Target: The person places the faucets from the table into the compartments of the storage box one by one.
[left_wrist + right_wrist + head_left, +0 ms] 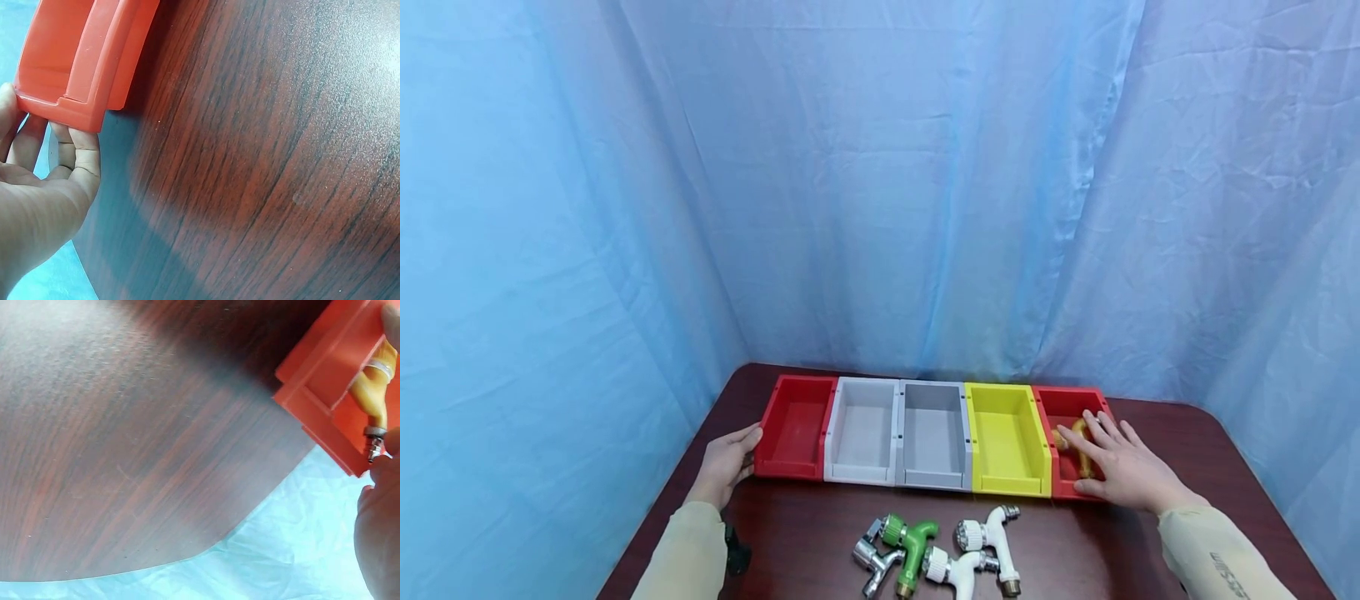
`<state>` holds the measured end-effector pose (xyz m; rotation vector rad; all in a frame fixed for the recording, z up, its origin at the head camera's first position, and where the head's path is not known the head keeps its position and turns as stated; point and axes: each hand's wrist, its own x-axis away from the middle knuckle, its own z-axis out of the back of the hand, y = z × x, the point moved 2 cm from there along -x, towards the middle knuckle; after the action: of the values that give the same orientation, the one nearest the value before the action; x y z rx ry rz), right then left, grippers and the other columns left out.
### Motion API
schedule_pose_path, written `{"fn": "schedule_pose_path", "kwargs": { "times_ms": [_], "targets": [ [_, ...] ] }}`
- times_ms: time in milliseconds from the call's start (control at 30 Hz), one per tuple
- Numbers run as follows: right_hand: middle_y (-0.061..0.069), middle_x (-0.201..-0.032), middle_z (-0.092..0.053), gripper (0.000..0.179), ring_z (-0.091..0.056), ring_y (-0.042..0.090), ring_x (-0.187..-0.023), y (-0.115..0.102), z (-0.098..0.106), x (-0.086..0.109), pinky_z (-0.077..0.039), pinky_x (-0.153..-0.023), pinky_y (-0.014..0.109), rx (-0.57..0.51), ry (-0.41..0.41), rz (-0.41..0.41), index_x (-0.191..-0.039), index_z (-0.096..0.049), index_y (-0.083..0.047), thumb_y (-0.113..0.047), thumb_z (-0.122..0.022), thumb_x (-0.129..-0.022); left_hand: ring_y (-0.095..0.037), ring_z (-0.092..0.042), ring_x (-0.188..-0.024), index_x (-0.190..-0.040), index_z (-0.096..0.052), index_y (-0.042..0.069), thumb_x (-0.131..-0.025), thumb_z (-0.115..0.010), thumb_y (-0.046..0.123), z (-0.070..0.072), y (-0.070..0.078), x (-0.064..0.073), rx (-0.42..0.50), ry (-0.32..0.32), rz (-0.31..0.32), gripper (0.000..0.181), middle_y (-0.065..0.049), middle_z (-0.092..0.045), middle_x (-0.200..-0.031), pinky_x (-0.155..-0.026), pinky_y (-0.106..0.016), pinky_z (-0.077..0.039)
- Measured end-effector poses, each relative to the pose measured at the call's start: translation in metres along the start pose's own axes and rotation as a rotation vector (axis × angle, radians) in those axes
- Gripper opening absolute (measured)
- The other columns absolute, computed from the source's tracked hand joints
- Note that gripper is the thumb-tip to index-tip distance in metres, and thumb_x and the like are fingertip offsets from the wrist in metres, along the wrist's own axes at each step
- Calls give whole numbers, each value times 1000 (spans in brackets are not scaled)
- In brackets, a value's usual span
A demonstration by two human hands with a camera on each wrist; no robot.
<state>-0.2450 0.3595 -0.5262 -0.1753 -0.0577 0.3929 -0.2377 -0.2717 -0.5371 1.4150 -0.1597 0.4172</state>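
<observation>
My left hand (724,462) holds the outer side of the left red bin (793,429). In the left wrist view, its bent fingers (78,156) meet that bin's edge, with some fingertips hidden. At the other end of the row, my right hand (1131,467) reaches over the right red bin (1066,482) with fingers spread. A yellow faucet (1084,446) lies in this bin beneath the hand, partly covered by fingers. In the right wrist view, the faucet's metal-ended outlet (374,440) shows close to the fingers; whether they touch it I cannot tell.
Between the red bins stand a white bin (861,477), a grey bin (932,479) and a yellow bin (1011,483). In front lie a chrome faucet (874,560), a green faucet (913,546) and two white faucets (1000,537) on the brown table (805,533). Blue curtains (880,208) surround it.
</observation>
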Motion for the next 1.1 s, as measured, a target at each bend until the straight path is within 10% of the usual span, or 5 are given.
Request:
{"fn": "schedule_pose_path", "kwargs": {
  "times_ms": [1100],
  "targets": [
    [29, -156, -39, 103, -21, 60, -143, -8, -1, -8, 4, -104, 84, -4, -198, -82, -157, -42, -17, -71, -73, -75, -32, -60, -120, -154, -46, 8, -106, -57, 37, -1, 0, -1, 5, -7, 3, 58, -24, -52, -147, -93, -40, -55]
  ]
}}
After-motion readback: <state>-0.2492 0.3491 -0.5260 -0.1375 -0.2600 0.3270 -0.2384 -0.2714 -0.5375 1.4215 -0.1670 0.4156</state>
